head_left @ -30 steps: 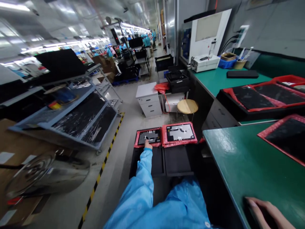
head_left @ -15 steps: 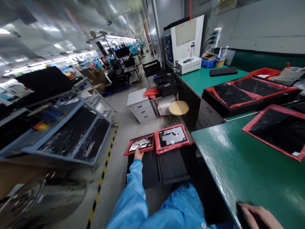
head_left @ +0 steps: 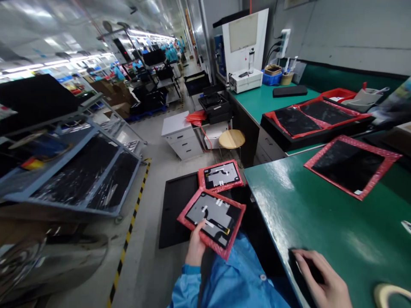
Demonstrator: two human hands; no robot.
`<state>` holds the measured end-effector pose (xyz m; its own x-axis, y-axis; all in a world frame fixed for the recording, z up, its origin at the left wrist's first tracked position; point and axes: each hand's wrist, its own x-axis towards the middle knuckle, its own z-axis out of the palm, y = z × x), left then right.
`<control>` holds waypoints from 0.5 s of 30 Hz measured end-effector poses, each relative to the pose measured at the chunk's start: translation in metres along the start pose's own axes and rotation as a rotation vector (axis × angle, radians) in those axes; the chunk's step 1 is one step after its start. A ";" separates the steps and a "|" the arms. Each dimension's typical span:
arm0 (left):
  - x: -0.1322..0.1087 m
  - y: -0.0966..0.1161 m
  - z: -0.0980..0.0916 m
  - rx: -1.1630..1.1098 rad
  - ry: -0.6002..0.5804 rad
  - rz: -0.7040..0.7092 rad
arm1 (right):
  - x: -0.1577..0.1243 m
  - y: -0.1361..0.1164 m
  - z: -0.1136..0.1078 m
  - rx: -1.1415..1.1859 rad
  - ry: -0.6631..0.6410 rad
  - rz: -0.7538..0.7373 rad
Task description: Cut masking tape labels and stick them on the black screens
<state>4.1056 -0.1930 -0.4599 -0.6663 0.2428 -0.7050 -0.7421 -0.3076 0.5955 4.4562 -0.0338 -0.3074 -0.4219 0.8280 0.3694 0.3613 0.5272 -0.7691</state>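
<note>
My left hand (head_left: 196,246) grips the near-left edge of a display panel (head_left: 214,216) resting on red bubble wrap, thumb on top. The panel shows its grey back with black patches, white tape and a thin flex cable, and it is tilted above my lap. Just beyond it, a second display panel (head_left: 221,176) lies on red bubble wrap over a black foam tray (head_left: 176,205). My right hand (head_left: 321,273) rests at the edge of the green table (head_left: 282,205), fingers curled together over something dark; whether that is an object or shadow is unclear.
On the green table lie a black screen on red wrap (head_left: 349,164), a black tray (head_left: 279,132) of wrapped screens and a tape roll (head_left: 393,295). A wooden stool (head_left: 231,139) and white drawer cabinet (head_left: 181,137) stand ahead; a grey cart (head_left: 83,171) is left.
My left hand has lifted the left panel with its red wrap off the foam tray and brought it back toward my body. My right hand appears farther up and left in view, still at the table edge.
</note>
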 end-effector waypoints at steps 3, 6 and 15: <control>-0.014 -0.033 0.009 0.003 -0.065 -0.074 | 0.001 -0.003 -0.002 0.012 0.017 -0.023; -0.018 -0.039 0.018 0.010 -0.122 -0.086 | -0.001 -0.005 -0.003 0.022 0.016 -0.010; -0.010 -0.041 0.025 0.069 -0.163 -0.104 | -0.010 0.005 -0.001 0.051 -0.067 0.140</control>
<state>4.1403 -0.1595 -0.4675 -0.5849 0.4171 -0.6957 -0.8068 -0.2110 0.5519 4.4635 -0.0396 -0.3143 -0.4256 0.8771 0.2227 0.3788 0.3962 -0.8364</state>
